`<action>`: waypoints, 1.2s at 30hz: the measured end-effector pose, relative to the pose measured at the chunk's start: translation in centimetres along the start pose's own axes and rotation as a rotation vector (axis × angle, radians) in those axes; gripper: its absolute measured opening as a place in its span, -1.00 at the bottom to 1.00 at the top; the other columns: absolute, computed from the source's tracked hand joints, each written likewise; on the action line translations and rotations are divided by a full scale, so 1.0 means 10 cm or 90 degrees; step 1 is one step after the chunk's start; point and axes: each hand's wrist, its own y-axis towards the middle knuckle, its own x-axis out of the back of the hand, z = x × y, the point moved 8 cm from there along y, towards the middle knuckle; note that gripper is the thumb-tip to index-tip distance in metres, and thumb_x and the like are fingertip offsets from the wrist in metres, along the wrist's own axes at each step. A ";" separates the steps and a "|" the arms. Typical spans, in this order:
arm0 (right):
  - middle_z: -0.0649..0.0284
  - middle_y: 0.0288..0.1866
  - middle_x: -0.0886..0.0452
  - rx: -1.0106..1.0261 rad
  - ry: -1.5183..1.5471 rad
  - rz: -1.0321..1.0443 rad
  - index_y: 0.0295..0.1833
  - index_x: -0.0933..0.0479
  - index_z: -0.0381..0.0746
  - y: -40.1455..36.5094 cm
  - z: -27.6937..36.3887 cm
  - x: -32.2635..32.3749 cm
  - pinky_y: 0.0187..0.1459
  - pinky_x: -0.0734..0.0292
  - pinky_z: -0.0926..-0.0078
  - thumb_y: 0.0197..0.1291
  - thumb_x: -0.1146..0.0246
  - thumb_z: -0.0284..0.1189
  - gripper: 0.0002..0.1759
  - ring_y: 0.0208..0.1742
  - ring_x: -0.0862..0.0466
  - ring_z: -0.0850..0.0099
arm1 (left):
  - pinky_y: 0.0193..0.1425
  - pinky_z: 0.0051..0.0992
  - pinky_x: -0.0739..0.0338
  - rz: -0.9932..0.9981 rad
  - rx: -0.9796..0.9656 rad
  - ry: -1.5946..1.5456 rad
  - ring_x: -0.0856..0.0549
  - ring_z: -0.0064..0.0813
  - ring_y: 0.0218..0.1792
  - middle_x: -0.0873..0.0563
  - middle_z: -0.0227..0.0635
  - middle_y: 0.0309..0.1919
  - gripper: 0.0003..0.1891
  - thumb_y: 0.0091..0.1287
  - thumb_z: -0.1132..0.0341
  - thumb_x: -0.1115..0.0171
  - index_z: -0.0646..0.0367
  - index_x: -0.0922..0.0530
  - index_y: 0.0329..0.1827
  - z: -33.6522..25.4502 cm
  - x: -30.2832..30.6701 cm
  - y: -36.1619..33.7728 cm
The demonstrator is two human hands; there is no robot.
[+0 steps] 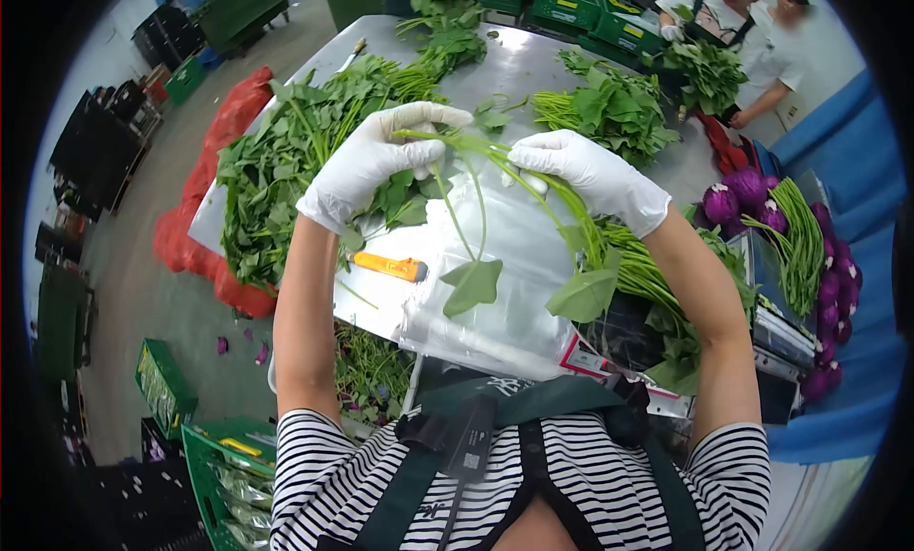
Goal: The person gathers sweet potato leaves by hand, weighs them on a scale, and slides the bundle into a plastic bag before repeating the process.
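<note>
Both my hands wear white gloves and are raised over the metal table (514, 49). My left hand (381, 159) pinches the end of a leafy green stem (468, 144). On the other side, my right hand (571, 170) has its fingers closed on the same greens, whose stems and broad leaves (473, 286) hang down. Clear plastic bags (495, 237) lie beneath. An orange cutter (388, 265) rests left of the bags, under my left hand. A large heap of leafy greens (276, 170) spreads at the left, and another bunch (619, 113) lies beyond my right hand.
Purple vegetables (743, 201) and long green beans (798, 232) are at the right. Two people (762, 47) stand at the back right, one holding greens. Red net sacks (205, 208) line the table's left side. Green crates (219, 475) stand at the lower left.
</note>
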 end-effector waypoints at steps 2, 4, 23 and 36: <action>0.48 -0.56 -0.43 -0.012 0.023 0.021 -0.23 -0.61 -0.29 0.02 -0.02 -0.06 -0.40 -0.26 0.70 0.34 -0.14 -0.22 -0.66 -0.49 -0.36 0.71 | -0.28 -0.72 -0.39 -0.013 -0.031 0.069 -0.53 -0.78 -0.36 -0.62 -0.54 -0.41 -0.54 0.21 0.17 -0.33 0.19 -0.55 0.14 -0.08 0.01 -0.06; 0.46 -0.55 -0.47 -0.002 0.055 0.062 -0.20 -0.59 -0.30 0.07 -0.06 -0.08 -0.43 -0.31 0.68 0.33 -0.17 -0.20 -0.66 -0.49 -0.43 0.66 | -0.26 -0.72 -0.38 -0.021 -0.020 0.082 -0.53 -0.77 -0.34 -0.63 -0.52 -0.36 -0.55 0.22 0.17 -0.32 0.20 -0.55 0.13 -0.09 0.04 -0.15; 0.59 -0.60 -0.28 -0.023 -0.063 0.182 -0.26 -0.57 -0.23 -0.05 0.09 -0.46 -0.56 -0.08 0.74 0.30 -0.11 -0.29 -0.76 -0.61 -0.19 0.76 | -0.05 -0.59 -0.49 -0.128 0.035 0.407 -0.59 -0.67 -0.19 -0.68 -0.43 -0.21 -0.70 0.16 0.54 -0.14 0.23 -0.60 -0.02 -0.28 -0.06 -0.82; 0.51 -0.53 -0.40 -0.029 -0.198 0.020 -0.23 -0.56 -0.23 -0.33 0.05 0.09 -0.48 -0.17 0.70 0.28 -0.19 -0.26 -0.76 -0.54 -0.29 0.72 | 0.12 -0.35 -0.49 -0.284 0.123 0.724 -0.62 -0.28 0.06 -0.62 -0.21 0.03 -0.45 0.07 0.11 -0.37 0.05 -0.53 0.15 0.25 0.74 -1.68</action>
